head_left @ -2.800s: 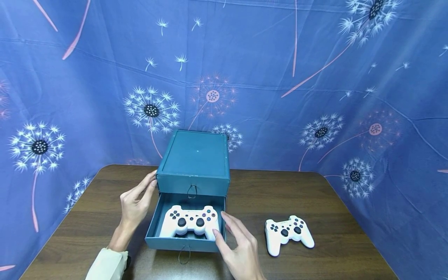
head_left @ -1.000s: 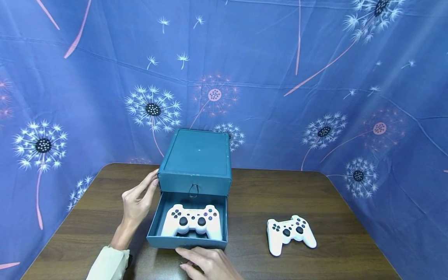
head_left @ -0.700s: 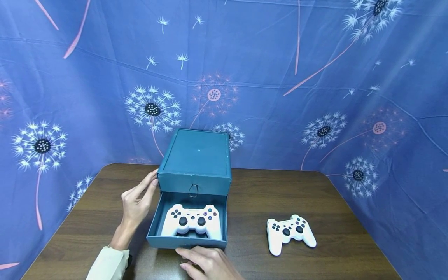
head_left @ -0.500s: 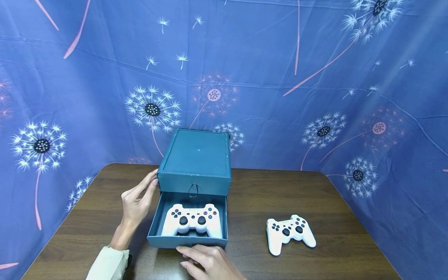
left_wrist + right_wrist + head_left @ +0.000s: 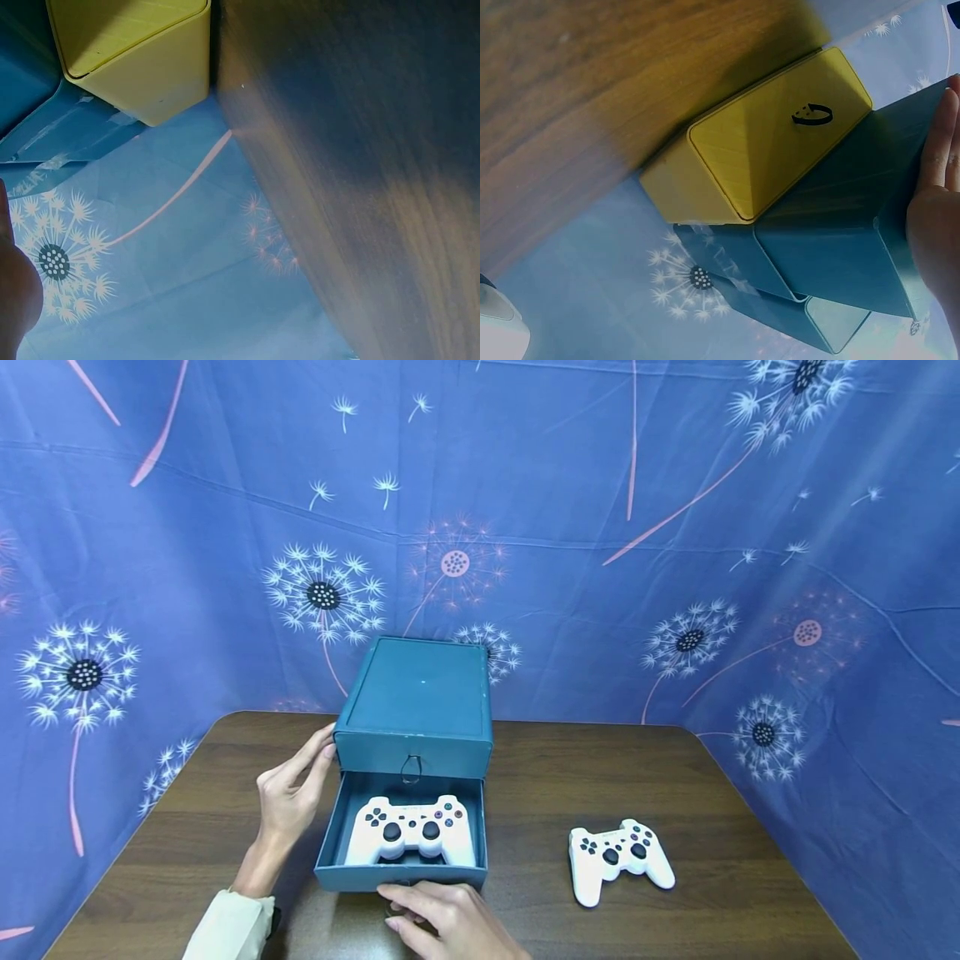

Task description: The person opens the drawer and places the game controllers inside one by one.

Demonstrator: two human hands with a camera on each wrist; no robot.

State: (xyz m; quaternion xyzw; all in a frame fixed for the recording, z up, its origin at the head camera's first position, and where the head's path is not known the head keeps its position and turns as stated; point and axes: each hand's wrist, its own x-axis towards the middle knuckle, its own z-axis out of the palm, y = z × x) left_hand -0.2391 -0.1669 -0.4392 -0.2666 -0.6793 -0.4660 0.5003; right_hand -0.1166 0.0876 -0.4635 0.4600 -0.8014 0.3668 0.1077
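Observation:
A teal drawer box (image 5: 420,693) stands on the table, its lower teal drawer (image 5: 352,881) pulled out. A white game controller (image 5: 412,837) lies in that drawer, sticks upward. My left hand (image 5: 288,793) rests its straight fingers against the box's left side, near the front edge. At the drawer's front wall is my right hand (image 5: 457,920), fingers extended along it and thumb lower down, over the spot of the drawer's loop pull. In the right wrist view the fingers (image 5: 941,142) lie straight against the teal drawer front.
A second white controller (image 5: 622,860) lies on the wooden table (image 5: 675,777), right of the box. Beneath the teal drawer sits a closed yellow drawer (image 5: 780,142) with a black loop pull (image 5: 812,115). The top drawer has its own loop (image 5: 411,782). A blue dandelion-print cloth (image 5: 555,610) hangs behind.
My right hand has left the right side of the drawer beside the controller and come round to the drawer's front wall. Left hand, box and both controllers stay in place.

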